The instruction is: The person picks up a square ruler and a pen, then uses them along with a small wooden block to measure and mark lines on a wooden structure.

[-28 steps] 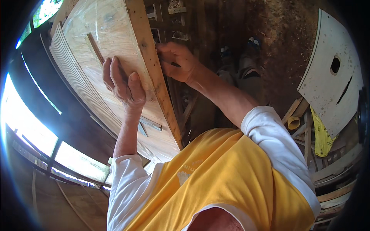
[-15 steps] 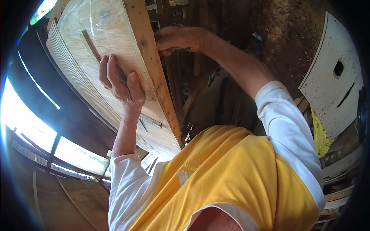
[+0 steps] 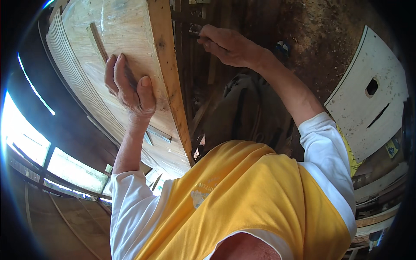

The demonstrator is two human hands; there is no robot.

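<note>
1. Head view, the landmark: plywood top [image 3: 123, 28], pale and streaked with shine, bordered on its right by a thick timber edge [image 3: 161, 54] dotted with small dark marks.

2. Head view, left hand [image 3: 132, 95]: it rests on the plywood top, near the timber edge. Two fingers stretch forward side by side, with the thumb spread away from them; the other fingers are hidden, so I cannot tell how they lie.

3. Head view, right hand [image 3: 229, 45]: it is held beyond the right side of the plywood top, clear of the timber edge. Thumb and fingertips pinch a small shiny piece [image 3: 195, 29], too blurred to identify, which sits between the hand and that edge.

4. Head view, on the plywood top: a narrow wooden strip [image 3: 96, 41] lies just ahead of the left fingers, and a short greyish strip [image 3: 159, 134] beside the left wrist. Thin stacked slats [image 3: 69, 65] run along its left side.

5. Head view, well right of the plywood top: a whitish panel [image 3: 353, 106] with an oval hole and a slot.
</note>
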